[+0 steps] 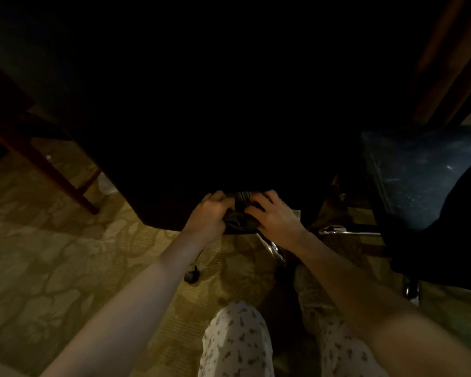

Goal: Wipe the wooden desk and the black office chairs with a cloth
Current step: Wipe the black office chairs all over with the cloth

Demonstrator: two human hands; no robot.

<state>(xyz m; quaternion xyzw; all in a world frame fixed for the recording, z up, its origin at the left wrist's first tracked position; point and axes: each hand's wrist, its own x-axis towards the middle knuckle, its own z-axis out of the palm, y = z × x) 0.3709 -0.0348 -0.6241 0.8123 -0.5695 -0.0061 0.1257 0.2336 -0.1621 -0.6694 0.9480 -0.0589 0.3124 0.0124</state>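
Observation:
A black office chair (215, 104) fills the upper middle of the head view, its back towards me and very dark. At its lower edge both hands work a dark cloth (241, 220) around the chair's metal post. My left hand (210, 213) grips the cloth from the left with curled fingers. My right hand (276, 217) holds it from the right, fingers bent over it. A second black chair (446, 227) stands at the right. Part of the wooden desk (446, 63) shows at the upper right.
Patterned yellowish carpet (65, 254) covers the floor. Chrome chair legs (346, 231) and castors (191, 276) sit below the hands. A dark wooden table leg (52, 170) slants at the left. My knees in patterned trousers (237, 338) are at the bottom.

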